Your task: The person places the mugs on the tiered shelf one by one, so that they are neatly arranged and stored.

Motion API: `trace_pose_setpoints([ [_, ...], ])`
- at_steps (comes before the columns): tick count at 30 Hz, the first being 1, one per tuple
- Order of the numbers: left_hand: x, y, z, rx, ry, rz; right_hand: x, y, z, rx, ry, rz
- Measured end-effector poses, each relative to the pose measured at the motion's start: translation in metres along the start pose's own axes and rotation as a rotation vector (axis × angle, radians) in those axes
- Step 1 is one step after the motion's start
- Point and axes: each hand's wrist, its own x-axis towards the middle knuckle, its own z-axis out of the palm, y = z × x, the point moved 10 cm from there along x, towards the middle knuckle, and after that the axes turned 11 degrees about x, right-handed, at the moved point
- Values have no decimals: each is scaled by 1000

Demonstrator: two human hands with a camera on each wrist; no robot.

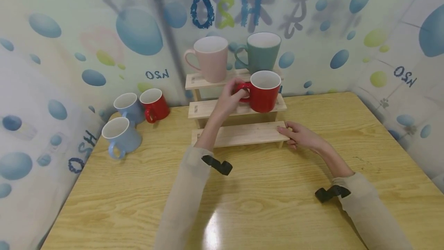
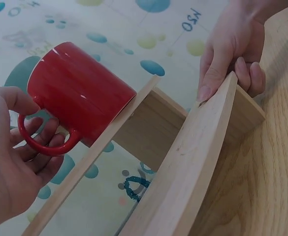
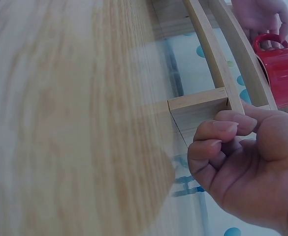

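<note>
Red mug (image 1: pixel 263 97): upright at the middle tier (image 1: pixel 201 109), right part, base close to front edge; cannot tell if full weight is down.
Room on middle tier: short strip of board to right end; longer bare run left, partly behind the forearm.
Handle (image 2: pixel 72 142): points to the tier's left end.
Mug axis: vertical, mouth up.
Left hand (image 1: pixel 230 97): thumb and fingers curled on the handle, gripping it.
Bottom tier (image 1: pixel 249 133): bare board, long axis left-right, below and in front of the mug.
Right hand (image 1: pixel 303 136): grips bottom tier's right end, thumb on top, fingers curled.
Top tier (image 1: pixel 197 81): pink mug (image 1: pixel 212 63) left, green mug (image 1: pixel 263 55) right, handles left.
Table (image 1: pixel 270 203): wide bare surface toward near edge.
Table's far-left corner: two blue mugs (image 1: pixel 125 138), second red mug (image 1: pixel 157 107).
</note>
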Motion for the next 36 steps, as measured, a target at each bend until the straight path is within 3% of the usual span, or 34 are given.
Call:
trace_pose_setpoints([
  [5,-8,-2,-8,22,2,31,-1,-2,1,0,-1,-4],
  [12,-18,-10,-28,28,46,22,0,-1,2,14,-9,-3],
  [20,-35,-11,-56,25,108,16,0,-1,2,23,-19,-12],
  [36,-69,-15,-116,-10,260,107,0,-1,1,-10,0,-4],
])
